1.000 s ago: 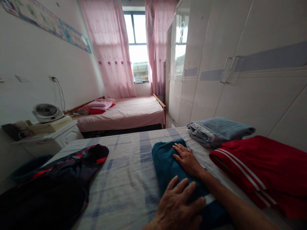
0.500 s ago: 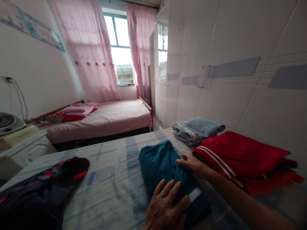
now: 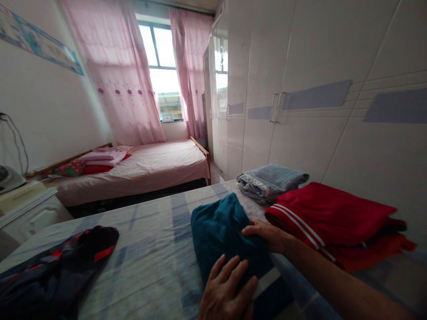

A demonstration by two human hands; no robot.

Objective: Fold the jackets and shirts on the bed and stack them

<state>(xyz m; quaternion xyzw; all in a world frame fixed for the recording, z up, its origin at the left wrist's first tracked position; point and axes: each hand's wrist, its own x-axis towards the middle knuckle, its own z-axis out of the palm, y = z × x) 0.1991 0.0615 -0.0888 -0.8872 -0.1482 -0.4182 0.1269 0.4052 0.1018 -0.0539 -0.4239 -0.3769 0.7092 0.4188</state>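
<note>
A folded teal garment (image 3: pixel 216 226) with a white stripe lies on the bed in front of me. My left hand (image 3: pixel 227 291) rests on its near part, fingers stretched out and slightly apart. At the right edge of the cloth, my right hand (image 3: pixel 268 234) pinches the fabric, its thumb on top; the other fingers are partly hidden. To the right of that hand is a folded red garment (image 3: pixel 336 213) with white stripes, stacked on other clothes. Behind it sits a folded grey-blue cloth (image 3: pixel 275 178).
A dark garment with red patches (image 3: pixel 66 266) lies at the left of the checked bedsheet (image 3: pixel 140 249). Beyond stands a second bed (image 3: pixel 160 166) with folded pink and red items. A white wardrobe (image 3: pixel 310 138) lines the right side; a white cabinet (image 3: pixel 36 213) stands left.
My right hand has closed on the garment's right edge, lifting the fabric there a little. My left hand stays on the cloth. The view has shifted slightly.
</note>
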